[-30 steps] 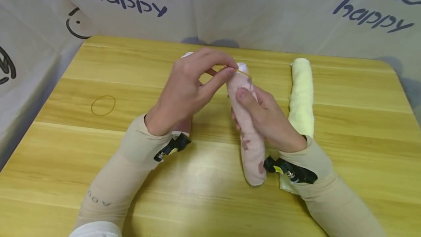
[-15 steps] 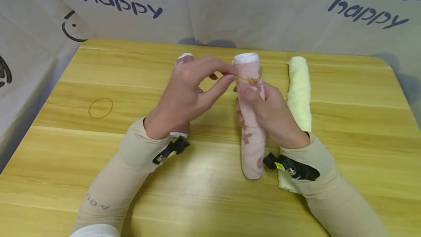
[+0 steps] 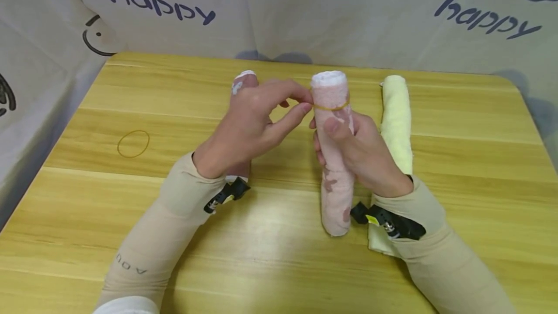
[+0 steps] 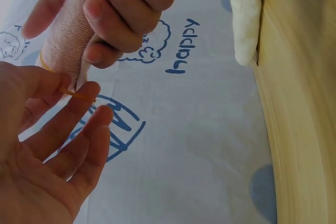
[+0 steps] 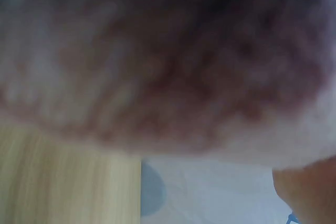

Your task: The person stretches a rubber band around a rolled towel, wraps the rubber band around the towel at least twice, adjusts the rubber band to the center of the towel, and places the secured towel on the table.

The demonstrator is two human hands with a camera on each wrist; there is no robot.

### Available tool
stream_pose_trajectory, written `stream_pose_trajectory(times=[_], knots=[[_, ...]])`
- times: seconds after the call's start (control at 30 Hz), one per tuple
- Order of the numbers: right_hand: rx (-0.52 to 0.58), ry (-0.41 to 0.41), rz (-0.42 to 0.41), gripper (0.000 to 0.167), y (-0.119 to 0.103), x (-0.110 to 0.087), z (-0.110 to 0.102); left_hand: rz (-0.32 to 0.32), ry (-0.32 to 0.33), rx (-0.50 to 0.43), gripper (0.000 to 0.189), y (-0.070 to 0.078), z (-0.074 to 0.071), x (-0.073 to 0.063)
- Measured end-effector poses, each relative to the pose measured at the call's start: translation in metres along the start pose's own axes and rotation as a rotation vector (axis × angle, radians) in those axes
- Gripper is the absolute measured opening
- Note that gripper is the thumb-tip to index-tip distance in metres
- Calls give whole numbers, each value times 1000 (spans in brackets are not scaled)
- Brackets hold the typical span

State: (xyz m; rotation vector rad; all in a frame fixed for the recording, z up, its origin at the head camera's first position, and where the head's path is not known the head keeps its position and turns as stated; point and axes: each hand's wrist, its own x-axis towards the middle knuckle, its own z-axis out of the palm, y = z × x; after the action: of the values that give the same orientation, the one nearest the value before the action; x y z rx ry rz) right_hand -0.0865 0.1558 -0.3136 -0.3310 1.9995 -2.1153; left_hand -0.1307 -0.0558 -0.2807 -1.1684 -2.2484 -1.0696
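In the head view my right hand (image 3: 370, 154) grips a pale pink rolled towel (image 3: 336, 159) with darker patches, thumb lying along its near side. The roll stands fairly upright, its white end on top. A thin yellow rubber band (image 3: 332, 109) runs around it a little below that end. My left hand (image 3: 257, 122) pinches the band's left side between thumb and index finger. From the left wrist, a short loop of the rubber band (image 4: 79, 96) shows stretched at the left fingers. The pink towel (image 5: 157, 77) blurs across most of the right wrist view.
Behind my left hand lies a darker pink roll (image 3: 245, 81), partly hidden. A pale yellow rolled towel (image 3: 396, 120) lies to the right, partly under the right forearm. Another rubber band (image 3: 148, 140) lies on the wooden table (image 3: 261, 256) at left. A printed cloth (image 3: 305, 13) hangs behind.
The pink towel has tipped more upright, bringing its white top into sight. The band, earlier a short stretch near the end, now shows across the roll's front. The left hand keeps its pinch.
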Motion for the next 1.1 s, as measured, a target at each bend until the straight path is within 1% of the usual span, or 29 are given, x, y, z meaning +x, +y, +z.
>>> stream_pose_trajectory(times=[0.07,0.13,0.3,0.37,0.53,0.63,0.77,0.9,1.0,1.1], knots=[[10,2,-18,78,1,0,0,14,4,5,13,1,0,0],[28,7,-33,83,2,1,1,24,18,9,14,1,0,0],[73,0,-78,83,4,1,1,38,56,-9,15,4,-3,-1],[80,-4,-87,83,3,0,1,45,50,-28,15,4,-3,-2],[80,-8,-87,85,0,-1,3,84,21,-54,13,3,-2,-1],[84,2,-86,85,-1,0,3,94,10,-54,11,3,-2,-2],[135,9,-95,83,-2,1,1,108,-23,-51,10,4,-4,-3],[184,0,-105,78,-1,2,-2,147,-57,-49,10,6,-5,-4],[197,12,-94,76,-1,3,-2,165,-68,-64,9,9,-7,-5],[202,30,-69,72,-2,4,-2,157,-67,-108,8,10,-10,-5]])
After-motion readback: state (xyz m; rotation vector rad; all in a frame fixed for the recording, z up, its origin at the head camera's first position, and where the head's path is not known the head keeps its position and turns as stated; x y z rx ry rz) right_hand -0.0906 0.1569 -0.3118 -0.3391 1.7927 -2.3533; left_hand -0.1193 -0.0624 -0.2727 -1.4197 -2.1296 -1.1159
